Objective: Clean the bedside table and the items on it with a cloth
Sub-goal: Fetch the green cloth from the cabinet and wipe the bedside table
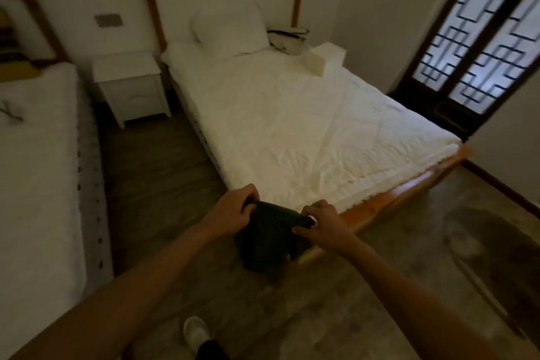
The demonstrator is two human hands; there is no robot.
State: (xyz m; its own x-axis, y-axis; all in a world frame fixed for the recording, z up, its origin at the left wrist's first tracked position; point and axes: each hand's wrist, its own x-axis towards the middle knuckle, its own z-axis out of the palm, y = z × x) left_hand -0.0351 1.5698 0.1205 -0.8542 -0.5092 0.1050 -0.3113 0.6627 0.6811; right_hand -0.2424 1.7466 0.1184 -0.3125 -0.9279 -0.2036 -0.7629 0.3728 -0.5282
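The person is standing near the foot of the bed (306,126), preparing the dark cloth (268,240): the left hand (233,209) is pinching one upper corner and the right hand (323,221) is gripping the other, so the cloth is hanging between them. The white bench (128,82) is sitting well apart, beside the bed's head. Wiping has probably not begun; next calls for walking there, cloth bunched.
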